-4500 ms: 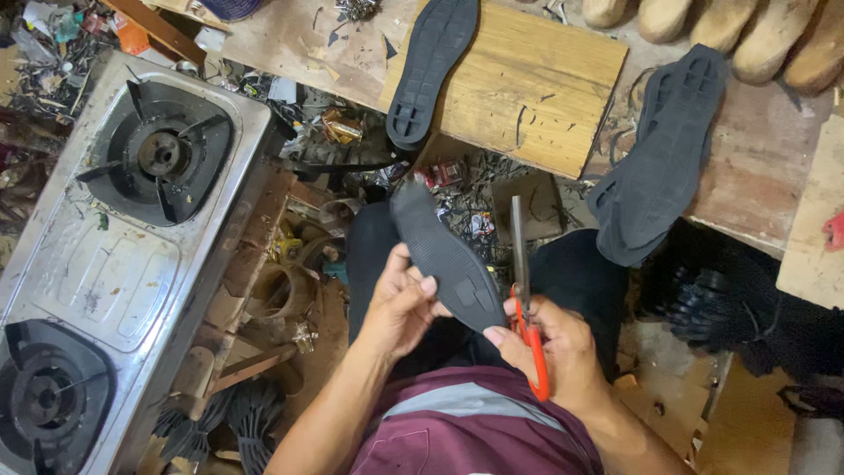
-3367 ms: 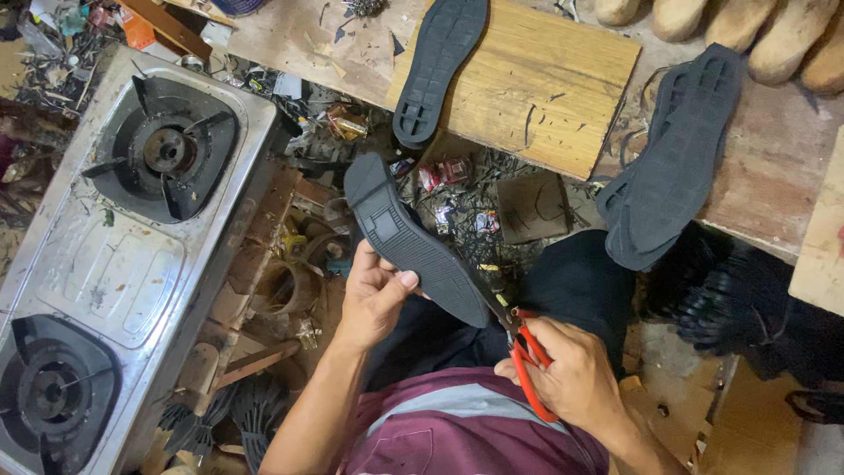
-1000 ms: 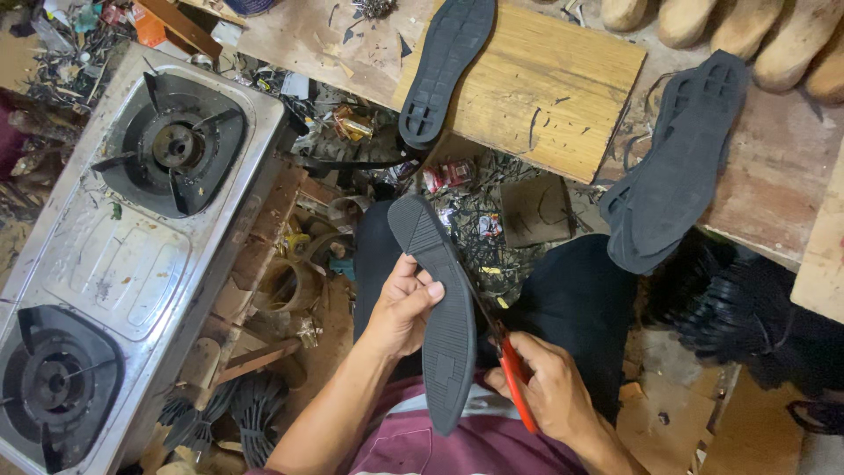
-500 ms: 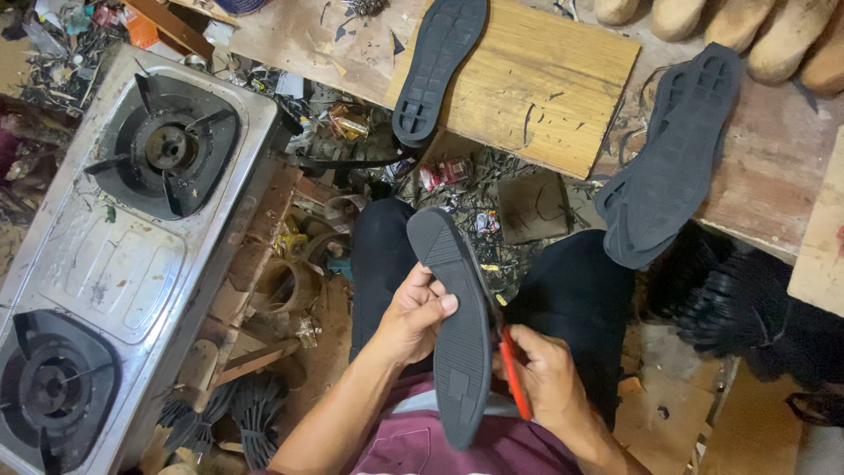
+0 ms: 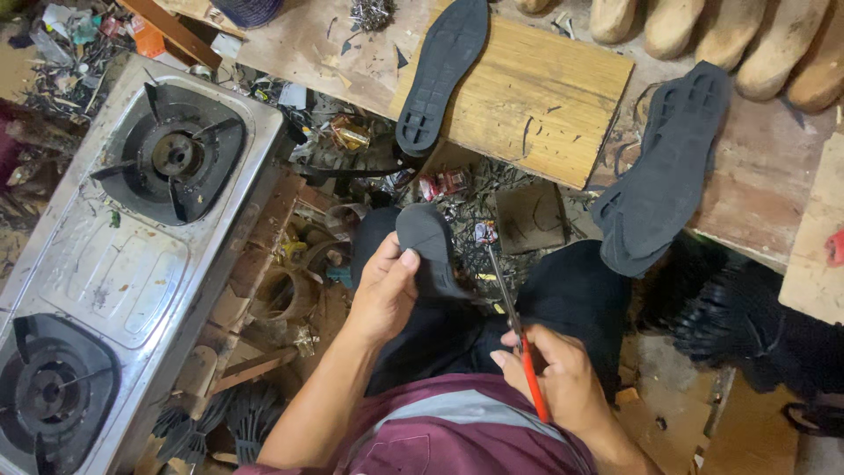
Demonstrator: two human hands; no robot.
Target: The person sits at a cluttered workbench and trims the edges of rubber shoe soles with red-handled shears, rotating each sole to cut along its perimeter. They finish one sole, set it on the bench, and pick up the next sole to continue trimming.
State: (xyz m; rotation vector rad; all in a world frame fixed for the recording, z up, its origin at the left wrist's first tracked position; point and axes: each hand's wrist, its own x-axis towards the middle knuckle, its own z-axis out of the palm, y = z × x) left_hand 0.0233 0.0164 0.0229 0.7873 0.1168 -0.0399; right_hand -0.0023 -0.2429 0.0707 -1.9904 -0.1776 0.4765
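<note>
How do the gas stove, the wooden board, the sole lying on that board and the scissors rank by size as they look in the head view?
1. Gas stove, largest by far, though it runs out of frame.
2. Wooden board.
3. Sole on the board.
4. Scissors in the right hand, slimmest; their length looks close to the sole's, and they sit nearer the camera.

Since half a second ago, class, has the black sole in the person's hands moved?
Yes. The black sole has swung around: its lower end no longer hangs over the maroon shirt, judged against the gas stove.
</note>
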